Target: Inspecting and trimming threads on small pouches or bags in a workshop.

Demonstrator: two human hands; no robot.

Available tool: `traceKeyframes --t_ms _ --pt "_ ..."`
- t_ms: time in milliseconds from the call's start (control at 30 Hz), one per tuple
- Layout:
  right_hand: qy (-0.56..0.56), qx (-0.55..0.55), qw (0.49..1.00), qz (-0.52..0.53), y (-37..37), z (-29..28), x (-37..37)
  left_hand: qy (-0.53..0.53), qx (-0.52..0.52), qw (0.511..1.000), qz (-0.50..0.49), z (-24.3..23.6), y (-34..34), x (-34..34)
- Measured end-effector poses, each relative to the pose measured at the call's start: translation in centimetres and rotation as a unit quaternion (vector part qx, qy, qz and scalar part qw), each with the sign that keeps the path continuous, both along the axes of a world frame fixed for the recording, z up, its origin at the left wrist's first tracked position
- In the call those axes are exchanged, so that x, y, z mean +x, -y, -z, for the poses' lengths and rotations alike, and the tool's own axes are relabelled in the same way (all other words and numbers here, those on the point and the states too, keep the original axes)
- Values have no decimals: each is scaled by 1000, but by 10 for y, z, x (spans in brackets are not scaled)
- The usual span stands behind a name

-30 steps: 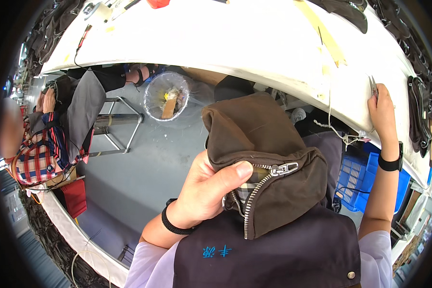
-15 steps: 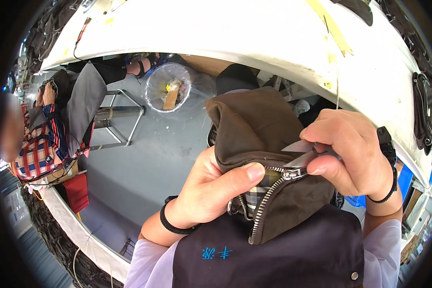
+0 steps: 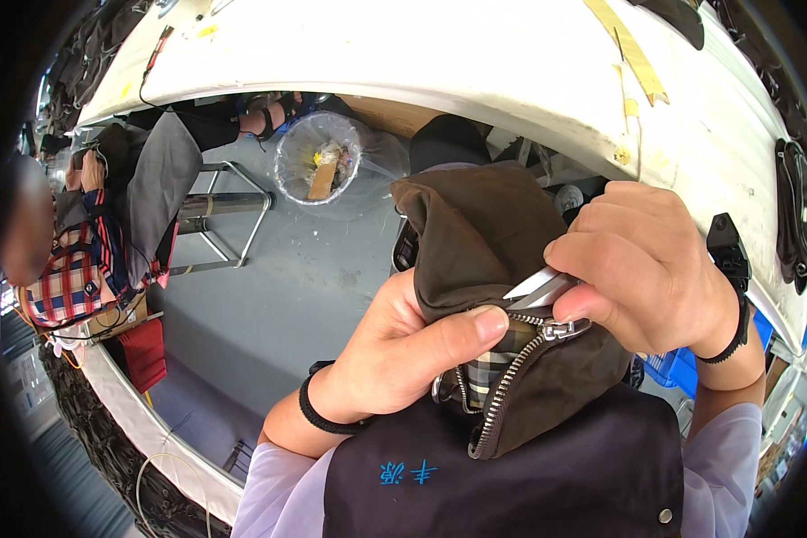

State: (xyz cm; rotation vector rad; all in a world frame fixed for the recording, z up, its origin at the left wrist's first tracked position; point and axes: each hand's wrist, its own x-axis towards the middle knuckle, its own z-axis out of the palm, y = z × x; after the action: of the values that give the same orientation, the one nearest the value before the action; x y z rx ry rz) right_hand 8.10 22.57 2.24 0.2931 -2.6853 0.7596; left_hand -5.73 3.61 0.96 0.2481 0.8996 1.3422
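The brown jacket [image 3: 502,242] is bunched at chest height, below the white worktop [image 3: 475,63]. The left hand [image 3: 403,350] grips it shut beside the zip [image 3: 511,377] — the right hand [image 3: 646,269] pinches small snips [image 3: 533,287] against it.

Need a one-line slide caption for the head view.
Left hand grips a brown zippered garment while the right hand holds small metal snips at its zipper.

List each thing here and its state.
Garment: bunched, held up in both hands.
Zipper: partly open, plaid lining showing.
Snips: in right hand, blades at the zipper top.
Left hand: pinching the garment.
Bin: lined, some waste inside.
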Motion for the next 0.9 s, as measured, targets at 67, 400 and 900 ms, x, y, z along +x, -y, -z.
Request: traceKeyframes --t_ms 67,400,900 --pt "0 9 1000 -2 1 -1 1 -6 -9 1000 9 0 1 0" --pt "13 2 1000 -19 -2 4 2 -13 -18 1000 15 -2 0 2" --pt "71 -211 974 46 3 15 15 -2 10 1000 28 8 3 -2"
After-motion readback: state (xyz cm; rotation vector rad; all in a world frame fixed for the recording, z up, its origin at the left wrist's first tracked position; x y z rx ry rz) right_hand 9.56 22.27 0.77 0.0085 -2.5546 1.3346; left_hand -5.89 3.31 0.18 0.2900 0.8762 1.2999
